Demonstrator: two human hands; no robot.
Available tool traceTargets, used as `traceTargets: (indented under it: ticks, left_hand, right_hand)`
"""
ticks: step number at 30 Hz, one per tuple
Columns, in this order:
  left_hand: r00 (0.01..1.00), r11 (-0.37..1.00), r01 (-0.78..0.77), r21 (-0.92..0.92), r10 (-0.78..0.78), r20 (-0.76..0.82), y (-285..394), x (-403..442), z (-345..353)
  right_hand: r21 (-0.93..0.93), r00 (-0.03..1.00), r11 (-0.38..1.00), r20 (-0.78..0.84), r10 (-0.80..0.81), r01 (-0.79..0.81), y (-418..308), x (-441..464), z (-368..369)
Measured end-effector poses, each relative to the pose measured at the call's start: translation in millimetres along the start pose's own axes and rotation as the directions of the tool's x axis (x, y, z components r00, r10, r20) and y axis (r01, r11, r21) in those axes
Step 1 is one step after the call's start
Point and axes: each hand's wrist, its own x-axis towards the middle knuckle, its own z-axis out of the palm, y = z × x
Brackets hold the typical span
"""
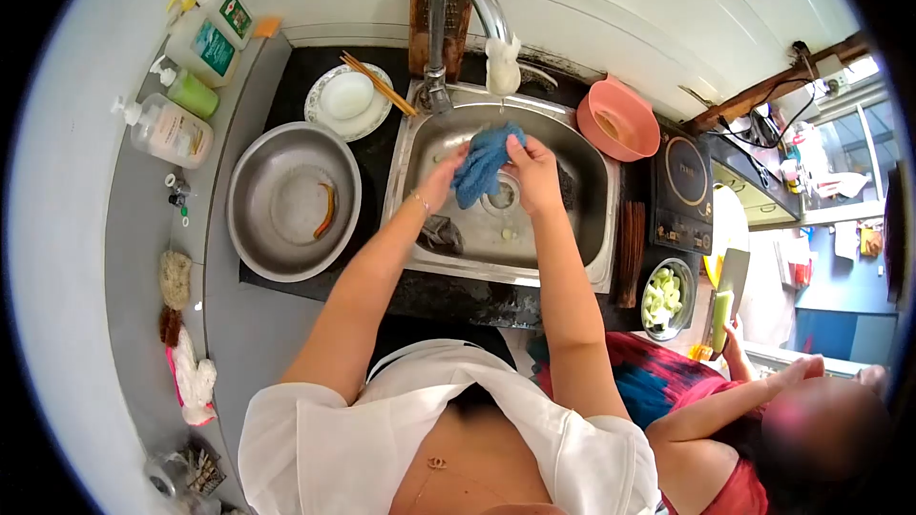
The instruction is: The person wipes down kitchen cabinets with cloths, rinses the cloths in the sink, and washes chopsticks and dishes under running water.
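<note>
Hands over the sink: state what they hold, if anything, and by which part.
A bunched blue cloth: the left hand holds it by its left side, the right hand by its right side.
</note>
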Motion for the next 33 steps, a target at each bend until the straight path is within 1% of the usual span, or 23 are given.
traceTargets:
  ticks: [1, 3, 5, 6, 8, 9, 10, 11, 12, 13, 16, 17, 20, 21, 22, 23, 24, 27, 28, 29, 30, 31, 33]
  left_hand:
    - [0.999, 0.939, -0.023, 0.344, 0.032, -0.021, -11.6, -8.0, 11.4]
    - [0.994, 0.853, 0.043, 0.52, 0.017, -0.11, -20.9, -10.3, 27.2]
    - [0.96, 0.958, 0.175, 0.229, -0.115, -0.253, 0.5, -7.4, 44.6]
    - [0.956, 0.984, 0.163, 0.076, -0.138, -0.26, 1.2, -4.5, 42.9]
    - [0.946, 0.965, 0.125, -0.231, -0.186, -0.265, -1.0, -0.1, 34.8]
    - [0.962, 0.985, 0.097, -0.142, -0.129, -0.241, -3.8, 0.9, 33.0]
    - [0.975, 0.994, 0.072, -0.08, -0.087, -0.204, -3.6, -1.1, 35.7]
    - [0.985, 0.999, 0.049, -0.018, -0.051, -0.164, -3.5, -4.9, 40.0]
    - [0.992, 0.999, 0.021, 0.043, -0.016, -0.121, -3.8, -7.5, 43.4]
    - [0.997, 0.997, 0.046, 0.057, -0.042, -0.069, -6.7, -9.9, 45.3]
    - [0.978, 0.93, 0.064, 0.363, -0.132, 0.164, -9.3, -26.9, 49.3]
    - [0.969, 0.941, -0.029, 0.336, -0.055, 0.239, -11.9, -35.1, 54.8]
    - [0.954, 0.932, 0.15, 0.33, -0.223, 0.199, -14.1, -48.2, 48.4]
    - [0.944, 0.925, 0.204, 0.322, -0.272, 0.184, -14.4, -51.8, 46.4]
    - [0.948, 0.96, 0.256, 0.112, -0.272, 0.166, -15.4, -56.5, 45.5]
    - [0.95, 0.951, 0.291, -0.104, -0.274, 0.15, -16.7, -61.6, 45.1]
    - [0.951, 0.899, 0.306, -0.314, -0.277, 0.136, -16.6, -63.7, 44.4]
    - [0.945, 0.841, 0.299, -0.451, -0.194, 0.263, 2.5, -59.4, 39.9]
    - [0.965, 0.94, 0.246, -0.235, -0.215, 0.151, 8.9, -52.0, 38.8]
    - [0.978, 0.979, 0.205, 0.0, -0.205, 0.038, 15.8, -41.6, 37.5]
    - [0.984, 0.954, 0.179, 0.239, -0.166, -0.071, 20.7, -32.9, 35.9]
    - [0.987, 0.921, 0.154, 0.357, -0.129, -0.092, 20.5, -27.1, 30.7]
    - [0.934, 0.933, 0.358, 0.047, -0.356, -0.04, 13.2, -20.0, 23.6]
  right_hand:
    - [0.084, 1.0, 0.996, -0.001, -0.002, 0.002, -9.0, -4.2, 4.6]
    - [0.228, 1.0, 0.974, 0.005, -0.004, 0.003, -12.8, -11.2, 5.7]
    - [0.284, 0.994, 0.958, -0.107, -0.012, 0.042, -7.7, -15.7, -3.2]
    - [0.31, 0.986, 0.949, -0.165, -0.014, 0.065, -2.5, -18.2, -11.8]
    - [0.395, 0.949, 0.919, -0.296, 0.109, 0.018, 40.9, -13.3, -53.4]
    - [0.441, 0.921, 0.897, -0.35, 0.169, 0.003, 60.9, -9.1, -69.3]
    - [0.386, 0.879, 0.899, -0.329, 0.345, -0.208, 73.9, -13.9, -72.4]
    - [0.327, 0.798, 0.85, -0.319, 0.511, -0.414, 87.2, -19.9, -71.3]
    - [0.446, 0.689, 0.71, -0.244, 0.682, -0.545, 100.1, -19.8, -67.8]
    - [0.546, 0.554, 0.533, -0.146, 0.82, -0.646, 108.3, -21.1, -61.4]
    - [0.685, 0.792, 0.497, 0.196, 0.578, -0.533, 121.4, -28.8, -52.2]
    - [0.812, 0.882, 0.368, 0.348, 0.318, -0.453, 161.5, -19.2, -76.9]
    - [0.664, 0.794, 0.445, 0.431, 0.429, -0.601, 148.9, -22.6, -65.7]
    - [0.663, 0.788, 0.448, 0.396, 0.471, -0.6, 145.9, -24.7, -64.1]
    - [0.671, 0.793, 0.438, 0.418, 0.443, -0.598, 151.3, -24.1, -67.8]
    - [0.679, 0.798, 0.429, 0.439, 0.414, -0.596, 155.5, -24.1, -70.8]
    - [0.686, 0.802, 0.421, 0.458, 0.382, -0.593, 159.1, -22.8, -74.0]
    - [0.651, 0.823, 0.537, 0.263, 0.503, -0.536, 126.3, -34.4, -50.8]
    - [0.624, 0.801, 0.524, 0.314, 0.51, -0.579, 125.3, -35.6, -52.9]
    - [0.595, 0.776, 0.512, 0.362, 0.517, -0.619, 122.9, -37.0, -57.0]
    - [0.563, 0.747, 0.5, 0.409, 0.524, -0.658, 121.3, -38.4, -59.6]
    - [0.537, 0.74, 0.513, 0.415, 0.53, -0.669, 113.9, -40.9, -55.6]
    - [0.484, 0.725, 0.541, 0.43, 0.539, -0.688, 99.6, -43.9, -46.0]
